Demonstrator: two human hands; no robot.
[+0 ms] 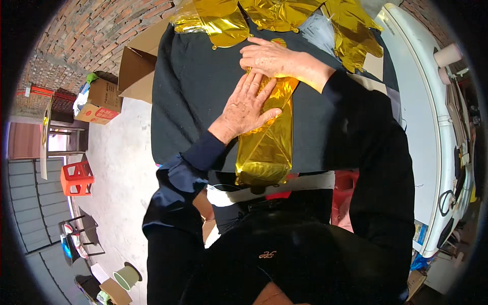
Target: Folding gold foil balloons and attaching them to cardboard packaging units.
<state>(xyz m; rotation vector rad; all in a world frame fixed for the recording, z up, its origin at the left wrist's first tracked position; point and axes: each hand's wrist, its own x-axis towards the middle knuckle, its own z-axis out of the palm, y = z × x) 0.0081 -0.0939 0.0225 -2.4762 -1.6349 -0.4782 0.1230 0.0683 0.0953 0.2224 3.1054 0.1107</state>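
Note:
A shiny gold foil balloon (264, 152), flat and folded into a long strip, lies on the black cloth (195, 96) over the table. Its near end hangs a little past the cloth's front edge. My left hand (246, 107) rests palm down on the foil's middle, fingers flat and thumb spread. Just beyond it, my right hand (272, 58) lies across the strip's far part with its fingers pointing left. The fingertips of the left hand meet the underside of the right one, so part of the foil there is hidden.
More gold foil balloons (282, 15) lie along the table's far edge, beside a clear plastic bag (320, 33). A long white appliance (419, 127) stands close on the right. Cardboard boxes (140, 73) and a red stool (77, 178) are to the left.

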